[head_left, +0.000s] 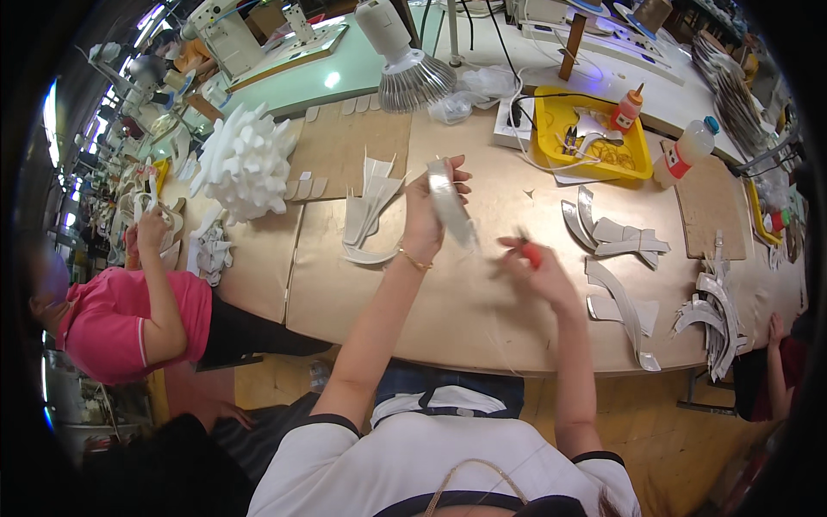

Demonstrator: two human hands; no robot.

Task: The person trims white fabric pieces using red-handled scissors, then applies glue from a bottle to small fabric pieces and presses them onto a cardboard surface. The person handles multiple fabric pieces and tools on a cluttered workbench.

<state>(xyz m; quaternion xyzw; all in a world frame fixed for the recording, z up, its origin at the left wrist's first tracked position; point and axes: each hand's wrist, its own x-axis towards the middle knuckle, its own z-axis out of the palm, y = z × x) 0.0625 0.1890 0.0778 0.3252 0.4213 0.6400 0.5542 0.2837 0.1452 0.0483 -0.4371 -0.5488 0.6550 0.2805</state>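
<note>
Above the middle of the table my left hand is closed around a curved, shiny silver-white strip, its lower end hanging free. To the right, apart from the strip, my right hand is closed on a small red-handled tool. Motion blurs that hand, and the tool's exact kind cannot be made out. Pale flat cut pieces lie left of my left hand, on the tan table. Right of my right hand lie more curved strips and pale pieces.
A yellow tray holds a red squeeze bottle; a clear bottle stands beside it. A lamp hangs over the far side. White spiky foam sits left, near a co-worker in pink. Stacked strips lie right.
</note>
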